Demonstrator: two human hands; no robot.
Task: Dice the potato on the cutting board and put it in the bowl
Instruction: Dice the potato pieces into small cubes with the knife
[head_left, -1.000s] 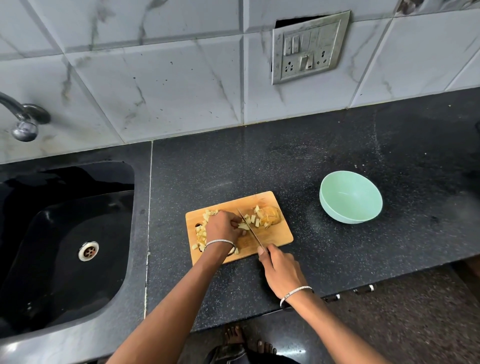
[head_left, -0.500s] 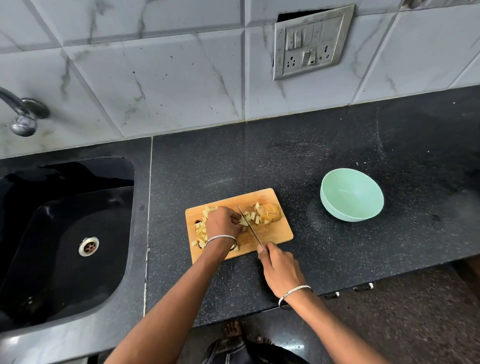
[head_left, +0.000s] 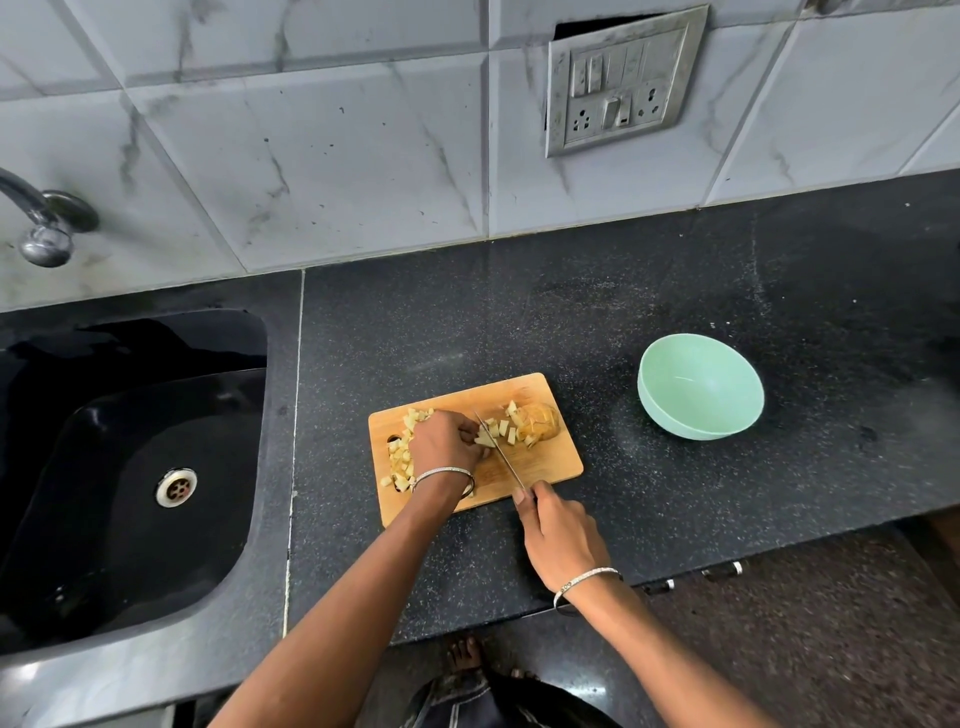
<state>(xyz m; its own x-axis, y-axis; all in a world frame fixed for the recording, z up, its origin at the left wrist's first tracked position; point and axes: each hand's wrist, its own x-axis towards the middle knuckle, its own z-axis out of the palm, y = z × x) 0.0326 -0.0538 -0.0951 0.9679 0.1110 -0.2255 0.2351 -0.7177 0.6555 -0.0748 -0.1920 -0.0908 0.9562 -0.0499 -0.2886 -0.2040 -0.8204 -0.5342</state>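
Note:
A wooden cutting board (head_left: 540, 462) lies on the black counter. Diced potato pieces (head_left: 399, 460) are heaped at its left end, and more cubes (head_left: 500, 430) lie beside an uncut potato chunk (head_left: 540, 423) at its right end. My left hand (head_left: 447, 441) rests on the board with curled fingers holding potato pieces against the blade. My right hand (head_left: 558, 535) grips the handle of a knife (head_left: 498, 451), whose blade runs across the board between the two heaps. The mint-green bowl (head_left: 675, 415) stands to the right of the board; nothing shows inside it.
A black sink (head_left: 130, 467) with a metal drain lies to the left, a tap (head_left: 41, 223) above it. A switch and socket plate (head_left: 621, 83) hangs on the tiled wall. The counter's front edge runs just below my right wrist. My bare foot shows on the floor.
The hands and knife stay nearly where they were on the board; the knife blade has shifted slightly among the pieces. The view has tilted a little.

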